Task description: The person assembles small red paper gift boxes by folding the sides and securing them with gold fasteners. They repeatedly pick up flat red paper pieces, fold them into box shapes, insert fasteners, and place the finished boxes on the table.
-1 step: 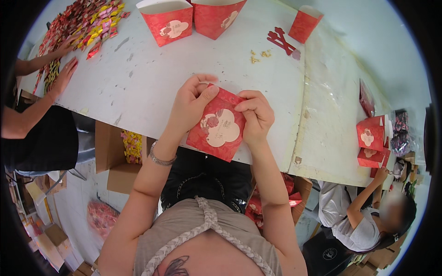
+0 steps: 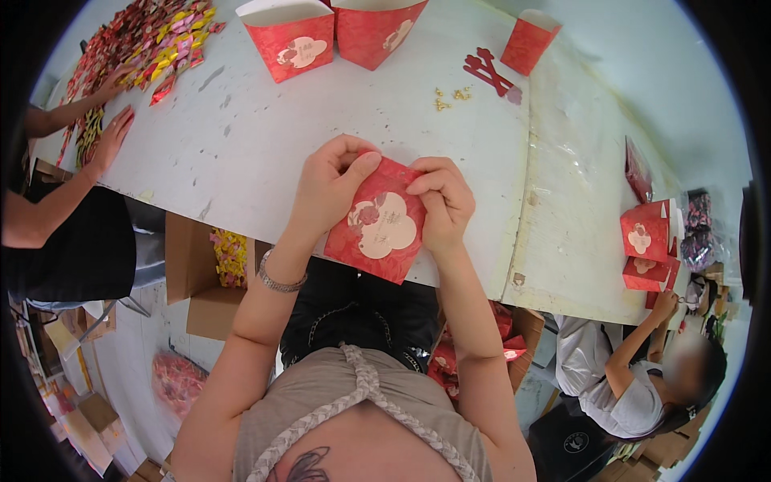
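Between my hands is a red paper gift box (image 2: 369, 249), with a cream flower-shaped label on the face toward me. It tapers in outline and is tilted over the table's near edge. My left hand (image 2: 333, 181) grips its upper left side, thumb in front and fingers curled behind. At the upper right corner, my right hand (image 2: 442, 197) pinches the box between thumb and bent fingers. The fingers behind the box are partly hidden, and its inside does not show.
Two large red boxes (image 2: 289, 48) and a smaller red box (image 2: 530, 42) stand farther back. Near them lie red strips (image 2: 486, 72) and small gold pieces (image 2: 454, 95). Another person's hands (image 2: 112, 136) touch a wrapped-candy pile (image 2: 173, 48). A person (image 2: 642, 394) sits at right.
My left fingers have drawn in closer to the box's top edge. The box stays in both hands, almost in place.
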Tool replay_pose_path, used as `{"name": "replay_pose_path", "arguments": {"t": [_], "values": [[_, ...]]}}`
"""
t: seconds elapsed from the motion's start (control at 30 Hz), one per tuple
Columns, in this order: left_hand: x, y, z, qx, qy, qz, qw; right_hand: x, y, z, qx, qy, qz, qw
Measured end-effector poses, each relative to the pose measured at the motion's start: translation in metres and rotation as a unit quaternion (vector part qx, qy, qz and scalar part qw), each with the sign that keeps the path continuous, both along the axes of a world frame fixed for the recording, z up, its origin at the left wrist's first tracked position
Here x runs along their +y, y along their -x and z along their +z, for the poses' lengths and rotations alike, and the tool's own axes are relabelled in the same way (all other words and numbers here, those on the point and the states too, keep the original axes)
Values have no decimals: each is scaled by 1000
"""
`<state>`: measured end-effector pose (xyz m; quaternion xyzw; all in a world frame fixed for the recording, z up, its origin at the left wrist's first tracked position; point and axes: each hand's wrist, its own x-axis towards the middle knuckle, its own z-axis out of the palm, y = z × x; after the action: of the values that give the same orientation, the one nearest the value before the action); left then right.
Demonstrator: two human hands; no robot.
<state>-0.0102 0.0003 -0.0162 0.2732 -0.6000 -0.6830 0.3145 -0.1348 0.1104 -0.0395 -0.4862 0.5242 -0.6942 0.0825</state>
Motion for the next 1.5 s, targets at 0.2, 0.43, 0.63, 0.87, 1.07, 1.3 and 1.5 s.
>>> {"name": "replay_pose_path", "arguments": {"t": [0.2,0.43,0.63,0.87,1.07,1.3,1.5], "values": [[-5,-14,-4,61,114,53,990,10,-22,31,-149,-150,2,977],[20,15,16,-1,391,45,919,-3,-7,43,109,-201,-153,961],[16,19,7,101,124,134,978,-24,-2,49,327,-152,71,930],[-13,25,28,0,0,93,996,-101,219,7,166,-334,-312,874],[-28,17,15,-12,32,62,997,-97,243,-14,237,-499,-330,765],[-41,27,17,-48,25,-29,998,-62,217,31,285,-327,-306,848],[-46,27,7,-23,61,-58,996,-46,104,85,609,66,-45,789]]}}
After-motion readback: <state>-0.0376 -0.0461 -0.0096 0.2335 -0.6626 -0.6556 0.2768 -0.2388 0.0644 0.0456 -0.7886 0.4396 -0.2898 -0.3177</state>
